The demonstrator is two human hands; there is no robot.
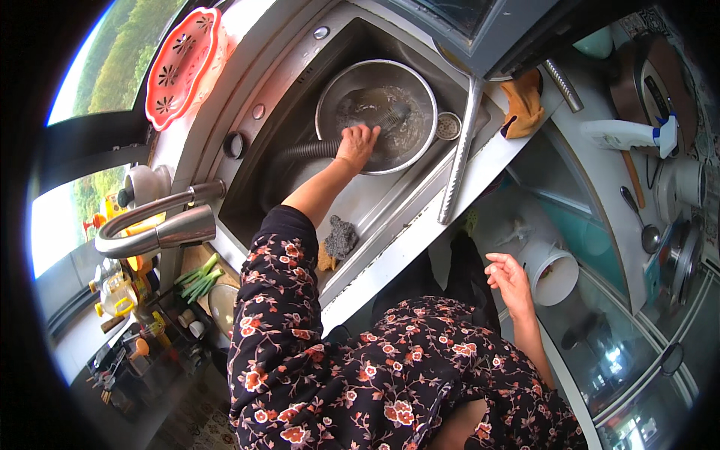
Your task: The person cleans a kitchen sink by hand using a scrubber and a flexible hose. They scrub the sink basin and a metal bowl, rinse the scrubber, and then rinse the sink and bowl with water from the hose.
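In the sink (281,174) stands a round stainless steel basin (332,121) holding murky, rippled water. My left hand (358,147), over the basin's near left rim, is closed around a grey corrugated hose (309,149); a ribbed length (391,116) lies in the water beyond my fingers. My right hand (509,279) hangs beside my body, fingers loosely curled, holding nothing. A sink strainer (449,126) sits right of the basin. Nearer me in the sink lie a steel wool scourer (341,237) and a tan sponge (325,257).
A pull-down faucet (169,225) juts in from the left. A red plastic basket (183,67) stands by the window. Right of the sink are an orange cloth glove (523,104), a spray bottle (624,135) and a ladle (649,237). A white bucket (554,275) is below, near my right hand.
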